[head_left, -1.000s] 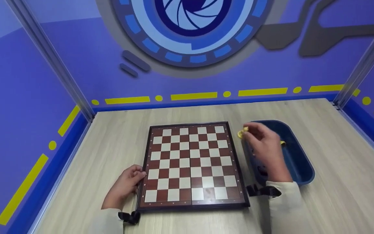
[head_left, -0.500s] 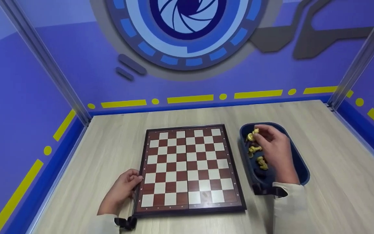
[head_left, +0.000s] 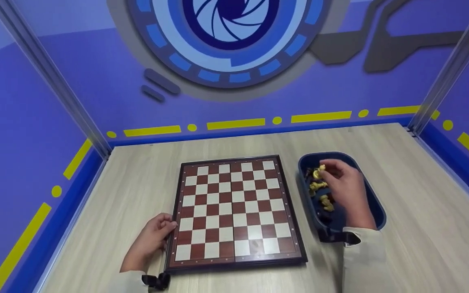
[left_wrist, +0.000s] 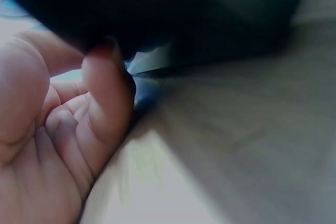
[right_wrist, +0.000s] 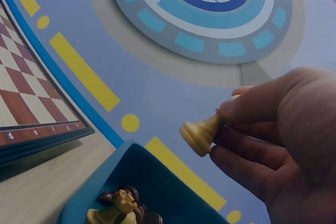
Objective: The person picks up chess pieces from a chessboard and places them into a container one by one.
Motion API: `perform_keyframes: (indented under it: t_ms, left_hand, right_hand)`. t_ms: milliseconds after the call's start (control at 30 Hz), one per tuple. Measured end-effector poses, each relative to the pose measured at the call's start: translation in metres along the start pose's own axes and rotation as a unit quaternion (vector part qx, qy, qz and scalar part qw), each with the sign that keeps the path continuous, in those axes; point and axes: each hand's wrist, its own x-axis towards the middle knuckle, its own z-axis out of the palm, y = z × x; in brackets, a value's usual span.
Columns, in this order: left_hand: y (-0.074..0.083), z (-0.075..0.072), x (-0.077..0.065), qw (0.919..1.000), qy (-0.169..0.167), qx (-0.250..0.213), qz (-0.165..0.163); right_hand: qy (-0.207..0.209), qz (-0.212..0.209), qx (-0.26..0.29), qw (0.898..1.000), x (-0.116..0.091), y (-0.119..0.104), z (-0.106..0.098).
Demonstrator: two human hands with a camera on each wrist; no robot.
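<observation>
A dark-framed chessboard (head_left: 233, 211) with red-brown and white squares lies flat on the table. At its left edge my left hand (head_left: 147, 240) holds the frame between thumb and fingers; the left wrist view has the thumb (left_wrist: 107, 93) up against the dark board. To the right stands a dark blue bin (head_left: 375, 195) with several chess pieces inside. Above it, my right hand (head_left: 345, 189) pinches a pale yellow chess piece (right_wrist: 200, 134) between thumb and fingers. The piece is tilted, its round base pointing away from the hand, and its top is hidden by the fingertips in the right wrist view.
In the bin lie a yellow piece (head_left: 318, 186), a yellow knight (head_left: 326, 202) and dark red pieces (right_wrist: 152, 217). Blue panels with yellow markings (head_left: 236, 123) wall in the wooden table (head_left: 149, 175) at the back and sides.
My right hand has moved right with the chess piece, from beside the bin's left rim to over its inside. The left hand has kept its hold on the board. The view has shifted slightly.
</observation>
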Motion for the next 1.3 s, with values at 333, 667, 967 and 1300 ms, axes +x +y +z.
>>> perform_keyframes:
  t_ms: [333,667,967,1300]
  left_hand:
    - [0.001,0.0,0.0,0.9999,-0.004,-0.01,0.0]
    - [0.003,0.0,0.001,1.0,-0.001,-0.001,0.007]
    - [0.001,0.0,0.001,0.9999,0.006,0.004,0.009]
    - [0.002,0.001,0.001,0.9999,0.007,-0.011,-0.001]
  right_hand:
    - [-0.009,0.019,-0.028,0.999,0.001,0.008,0.0]
    - [-0.015,0.038,-0.041,0.998,0.002,0.015,0.002]
    - [-0.02,0.036,-0.055,0.998,0.002,0.018,-0.002]
    - [-0.019,0.026,-0.061,0.998,0.003,0.018,-0.002]
